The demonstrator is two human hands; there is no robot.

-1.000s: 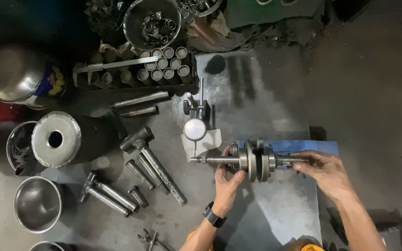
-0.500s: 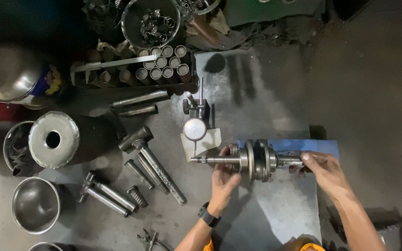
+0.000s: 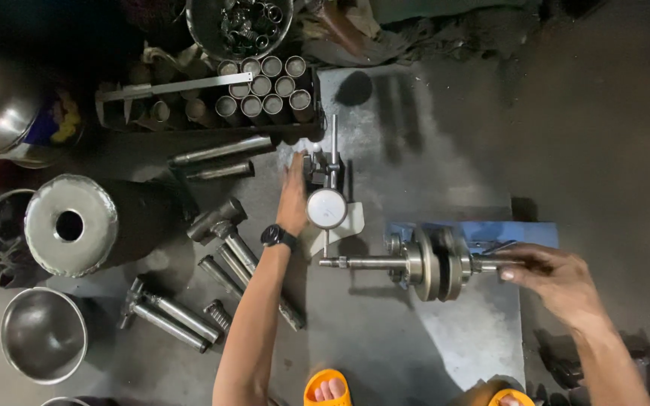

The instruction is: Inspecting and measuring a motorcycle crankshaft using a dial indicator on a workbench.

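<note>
**Work Area: Floor, Surfaces and Lighting**

The work surface is a grey metal plate [image 3: 423, 135] laid flat on a dark, stained concrete floor [image 3: 603, 128]. A blue sheet [image 3: 528, 233] lies on the plate's right portion. Lighting falls from above onto the plate centre; the upper left corner and right edge remain in deep shadow. Left of the plate: a rack of short metal sleeves [image 3: 265, 90], loose steel rods [image 3: 223, 150], a heavy dark cylinder [image 3: 84, 223] lying on its side, and a steel bowl [image 3: 43, 334]. A pan of small parts [image 3: 238, 22] sits at the top edge.
</note>
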